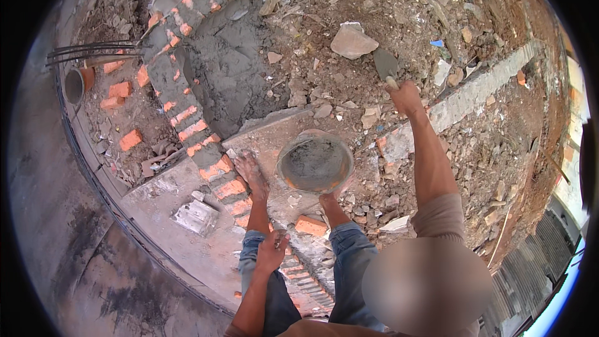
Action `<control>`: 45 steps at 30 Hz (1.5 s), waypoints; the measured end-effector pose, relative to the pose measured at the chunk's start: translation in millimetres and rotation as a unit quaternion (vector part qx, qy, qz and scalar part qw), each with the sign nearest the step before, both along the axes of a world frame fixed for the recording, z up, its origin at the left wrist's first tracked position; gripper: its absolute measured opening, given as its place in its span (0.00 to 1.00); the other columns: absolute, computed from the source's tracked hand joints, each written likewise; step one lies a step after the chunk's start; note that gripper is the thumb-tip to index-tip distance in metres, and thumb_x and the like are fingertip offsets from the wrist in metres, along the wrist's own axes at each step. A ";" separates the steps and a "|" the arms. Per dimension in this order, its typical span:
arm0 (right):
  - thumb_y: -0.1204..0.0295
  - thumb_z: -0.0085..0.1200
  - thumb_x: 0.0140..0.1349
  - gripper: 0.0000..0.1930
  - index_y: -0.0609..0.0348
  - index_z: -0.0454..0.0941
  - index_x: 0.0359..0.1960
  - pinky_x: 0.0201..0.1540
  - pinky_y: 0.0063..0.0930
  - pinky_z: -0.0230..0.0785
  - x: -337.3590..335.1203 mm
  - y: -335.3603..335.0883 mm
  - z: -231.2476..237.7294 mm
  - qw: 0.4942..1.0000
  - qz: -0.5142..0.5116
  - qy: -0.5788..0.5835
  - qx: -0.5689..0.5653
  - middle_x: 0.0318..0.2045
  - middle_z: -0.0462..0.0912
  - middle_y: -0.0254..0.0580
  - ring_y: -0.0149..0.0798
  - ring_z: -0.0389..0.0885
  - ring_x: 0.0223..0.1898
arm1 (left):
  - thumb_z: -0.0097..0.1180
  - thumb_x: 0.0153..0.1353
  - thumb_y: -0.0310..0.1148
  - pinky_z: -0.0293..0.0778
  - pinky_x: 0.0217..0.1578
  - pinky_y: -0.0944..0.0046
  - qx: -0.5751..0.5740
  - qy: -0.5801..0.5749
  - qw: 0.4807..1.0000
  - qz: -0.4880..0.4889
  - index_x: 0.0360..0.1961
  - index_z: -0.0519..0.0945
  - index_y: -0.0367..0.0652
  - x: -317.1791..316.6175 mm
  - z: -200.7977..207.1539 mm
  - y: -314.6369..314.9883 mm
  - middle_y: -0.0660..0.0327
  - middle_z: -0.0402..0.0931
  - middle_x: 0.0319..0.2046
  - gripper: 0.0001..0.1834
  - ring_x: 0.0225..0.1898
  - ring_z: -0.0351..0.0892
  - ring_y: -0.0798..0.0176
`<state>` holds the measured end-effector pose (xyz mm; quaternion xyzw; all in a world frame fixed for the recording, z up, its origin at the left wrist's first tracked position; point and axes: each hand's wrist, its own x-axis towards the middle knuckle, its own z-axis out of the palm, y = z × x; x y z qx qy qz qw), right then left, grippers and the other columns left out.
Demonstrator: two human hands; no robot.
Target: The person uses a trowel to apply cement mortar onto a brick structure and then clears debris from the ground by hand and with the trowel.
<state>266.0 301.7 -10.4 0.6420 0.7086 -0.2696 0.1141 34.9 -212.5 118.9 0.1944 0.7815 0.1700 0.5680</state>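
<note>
Right grip (404, 96): pinched the handle of the trowel (385, 63), right of upper centre, with arm outstretched, probably for reach over the rubble (480, 143).
Trowel blade: pointed up and left, close beside a pale stone (354, 41); could not tell whether touching or held above.
Left grip (273, 253): hung at lower centre, near the left trouser leg (249, 249), with fingers seemingly curled; could not tell whether empty or pressed together on something small.
Bucket (281, 165): stood just below centre, ahead of the right foot (327, 200), likely for easy reach from either side.
Mortar (314, 155): sat inside the bucket, grey and uneven; depth unreadable from above.
Brick course (192, 130): ran from upper left of centre down between the legs, with grey between the bricks, presumably as bedding.
Left foot (251, 173): rested beside or partly on the course, perhaps for a steady stance.
Hidden: lost most of the right foot behind the bucket, and whatever lay under the blurred oval (427, 287) at lower right.
</note>
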 end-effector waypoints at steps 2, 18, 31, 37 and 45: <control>0.53 0.58 0.59 0.25 0.70 0.81 0.37 0.49 0.49 0.73 -14.7 -9.1 16.1 1.000 0.011 -0.014 -0.022 0.37 0.83 0.66 0.65 0.81 0.43 | 0.60 0.66 0.40 0.79 0.37 0.57 -0.009 0.002 1.000 -0.006 0.45 0.78 0.39 -4.4 4.0 -6.8 0.48 0.84 0.34 0.15 0.38 0.86 0.48; 0.61 0.53 0.58 0.19 0.69 0.82 0.36 0.48 0.49 0.75 -165.5 71.7 -32.4 0.993 0.081 0.053 0.070 0.37 0.83 0.66 0.63 0.83 0.43 | 0.57 0.69 0.41 0.78 0.41 0.63 -0.048 -0.087 0.993 0.063 0.48 0.78 0.37 3.9 -38.7 35.3 0.55 0.83 0.37 0.17 0.41 0.83 0.64; 0.60 0.56 0.59 0.18 0.68 0.82 0.36 0.44 0.50 0.75 -157.4 35.6 -25.5 0.971 0.236 0.006 0.027 0.33 0.83 0.65 0.62 0.82 0.38 | 0.57 0.68 0.46 0.80 0.41 0.58 -0.049 -0.127 0.990 0.027 0.50 0.76 0.39 -0.6 -49.3 51.5 0.48 0.83 0.41 0.20 0.46 0.84 0.52; 0.56 0.55 0.63 0.21 0.67 0.82 0.38 0.43 0.52 0.74 -88.0 102.0 -78.6 0.986 0.112 -0.015 0.119 0.33 0.83 0.66 0.64 0.82 0.39 | 0.54 0.70 0.48 0.77 0.45 0.60 -0.056 -0.160 0.986 -0.004 0.51 0.75 0.35 -3.7 -47.8 81.5 0.52 0.82 0.43 0.24 0.46 0.82 0.60; 0.62 0.56 0.60 0.16 0.67 0.81 0.32 0.41 0.51 0.75 -134.5 -54.2 -35.5 0.961 0.272 0.056 -0.017 0.32 0.82 0.63 0.62 0.82 0.37 | 0.56 0.68 0.48 0.78 0.45 0.57 -0.039 -0.147 0.988 0.014 0.54 0.76 0.39 -0.4 -71.5 41.2 0.50 0.83 0.42 0.24 0.46 0.83 0.54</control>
